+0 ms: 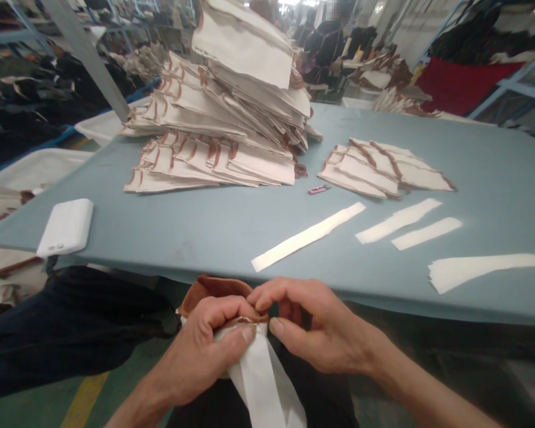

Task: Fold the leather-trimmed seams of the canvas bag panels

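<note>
Below the near edge of the table (205, 232), the left hand (200, 351) is clenching its grip on a cream fabric piece (263, 380) with a brown edge, thumb pressing it against the fingers. The right hand (321, 333) is pinching the same piece at its top, just beside the left thumb. On the table, a tall stack of similar pieces (232, 107) is leaning, a smaller pile (378, 169) is lying to its right, and white strips (307, 236) are lying nearer.

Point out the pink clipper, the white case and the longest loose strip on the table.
pink clipper (318, 189), head view, its middle.
white case (66, 226), head view, top face.
longest loose strip (307, 236), head view, mid-length.
</note>
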Motion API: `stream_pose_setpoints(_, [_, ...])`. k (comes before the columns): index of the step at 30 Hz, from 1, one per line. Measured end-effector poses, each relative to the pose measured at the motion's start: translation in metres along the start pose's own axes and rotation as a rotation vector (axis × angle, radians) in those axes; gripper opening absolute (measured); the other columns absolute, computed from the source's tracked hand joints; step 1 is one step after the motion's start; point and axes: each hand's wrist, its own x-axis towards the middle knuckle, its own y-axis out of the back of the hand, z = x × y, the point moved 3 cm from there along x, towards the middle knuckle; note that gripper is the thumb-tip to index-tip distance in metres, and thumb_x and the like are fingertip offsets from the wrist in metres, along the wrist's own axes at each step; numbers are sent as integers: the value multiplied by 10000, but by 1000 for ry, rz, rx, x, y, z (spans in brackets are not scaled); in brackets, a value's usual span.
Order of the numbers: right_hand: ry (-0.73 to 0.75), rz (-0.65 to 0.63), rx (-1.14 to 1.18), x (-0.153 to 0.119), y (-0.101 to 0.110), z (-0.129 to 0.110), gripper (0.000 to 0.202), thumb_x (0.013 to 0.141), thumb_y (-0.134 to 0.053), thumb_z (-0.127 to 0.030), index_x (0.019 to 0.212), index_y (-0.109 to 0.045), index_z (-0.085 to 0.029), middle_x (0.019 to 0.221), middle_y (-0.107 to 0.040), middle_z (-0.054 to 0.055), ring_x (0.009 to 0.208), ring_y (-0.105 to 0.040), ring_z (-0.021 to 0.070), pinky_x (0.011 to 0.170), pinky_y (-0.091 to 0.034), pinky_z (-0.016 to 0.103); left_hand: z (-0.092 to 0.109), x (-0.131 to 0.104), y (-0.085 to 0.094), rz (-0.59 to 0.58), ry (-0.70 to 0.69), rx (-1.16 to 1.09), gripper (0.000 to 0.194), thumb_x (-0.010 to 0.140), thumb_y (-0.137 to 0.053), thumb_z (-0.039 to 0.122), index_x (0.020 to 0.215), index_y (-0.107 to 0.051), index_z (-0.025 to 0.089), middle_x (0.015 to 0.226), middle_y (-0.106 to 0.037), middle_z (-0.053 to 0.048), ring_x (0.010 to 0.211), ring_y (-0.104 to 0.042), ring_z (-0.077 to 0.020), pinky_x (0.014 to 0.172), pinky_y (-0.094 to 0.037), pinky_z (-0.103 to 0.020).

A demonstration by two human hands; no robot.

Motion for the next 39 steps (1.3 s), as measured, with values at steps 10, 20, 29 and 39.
stream_pose_setpoints(10, [300, -9, -457, 6, 10, -19, 184, 1020, -570, -170, 866, -670, -171, 727, -740, -14, 568, -634, 92, 552, -385, 234, 1, 5, -5, -9, -22, 63, 249, 827, -528, 338, 633, -512, 182, 635, -463, 40, 607, -423, -116, 550, -319, -219])
stream_pose_setpoints(20, [384, 21, -760, -1, -2, -20, 247, 1007, -493, -61, 826, -626, -163, 663, -647, -25, 546, -613, 141, 522, -342, 327, 7, 11, -4, -101, 12, 36, 253, 828, -524, 299, 619, -412, 209, 611, -360, 69, 547, -324, -89, 480, -262, -206])
stream_pose_setpoints(29, [162, -21, -335, 5, 6, -10, 150, 965, -506, -103, 902, -628, -161, 726, -673, -20, 554, -558, 96, 540, -402, 214, 0, 8, -8, -53, 11, -82, 261, 810, -558, 395, 660, -535, 183, 594, -438, 57, 522, -360, -90, 477, -283, -203])
stream_pose_setpoints(39, [-40, -48, -91, 4, 7, -9, 73, 935, -596, -138, 941, -659, -174, 693, -587, -59, 535, -421, 71, 540, -353, 188, -3, 6, -5, 8, -14, -73, 250, 805, -619, 383, 691, -614, 160, 697, -568, 10, 632, -480, -126, 566, -362, -213])
